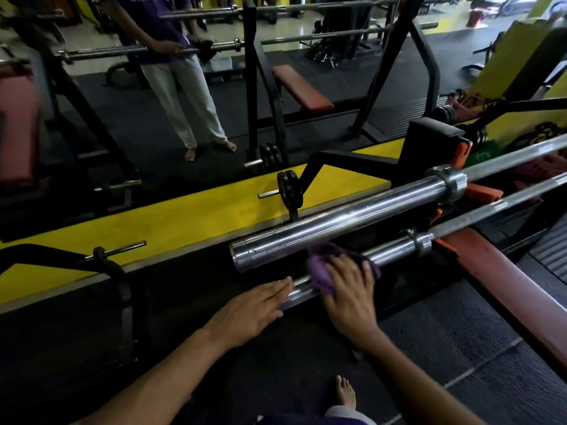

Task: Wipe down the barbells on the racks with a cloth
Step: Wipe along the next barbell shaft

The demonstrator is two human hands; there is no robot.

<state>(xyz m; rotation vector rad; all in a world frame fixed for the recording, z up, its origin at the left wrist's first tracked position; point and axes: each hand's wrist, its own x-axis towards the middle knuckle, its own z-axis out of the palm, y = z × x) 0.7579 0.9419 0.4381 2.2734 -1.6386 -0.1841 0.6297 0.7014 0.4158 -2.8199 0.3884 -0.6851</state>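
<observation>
While the left hand [256, 305] lies flat with straight fingers on the lower barbell [395, 251] to steady it, the right hand [349, 289] clutches the purple cloth [319, 271] around its sleeve, lower centre of the frame.

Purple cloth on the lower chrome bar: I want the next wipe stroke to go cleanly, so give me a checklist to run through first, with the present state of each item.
1. Purple cloth wrapped over the thinner chrome barbell sleeve: ok.
2. Right hand grips the cloth: ok.
3. Left hand flat, fingertips at the sleeve's near end, steadying: ok.
4. Sleeve bare up to its collar: ok.
5. Thicker chrome barbell sleeve lies close above; knuckle room: cannot tell.
6. Bar seated in its rack: cannot tell.
</observation>
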